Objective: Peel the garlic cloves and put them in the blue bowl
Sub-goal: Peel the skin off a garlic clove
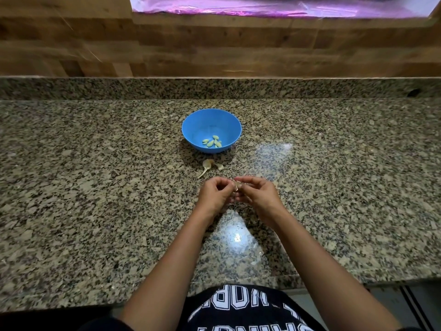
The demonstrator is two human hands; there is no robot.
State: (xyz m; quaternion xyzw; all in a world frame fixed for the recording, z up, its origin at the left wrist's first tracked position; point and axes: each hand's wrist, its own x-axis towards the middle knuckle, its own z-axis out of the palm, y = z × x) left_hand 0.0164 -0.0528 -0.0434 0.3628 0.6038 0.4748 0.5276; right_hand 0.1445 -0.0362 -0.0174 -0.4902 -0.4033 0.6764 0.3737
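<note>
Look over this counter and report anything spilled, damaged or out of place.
Nothing serious. Loose garlic skins lie on the granite counter just in front of the blue bowl, as expected peeling waste. The bowl stands upright, with the peeled cloves inside.

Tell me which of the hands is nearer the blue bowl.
Left. The left hand is straight toward the person from the blue bowl; the right hand lies further right.

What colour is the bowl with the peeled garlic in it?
The bowl is plain bright blue, seen best in the head view.
</note>
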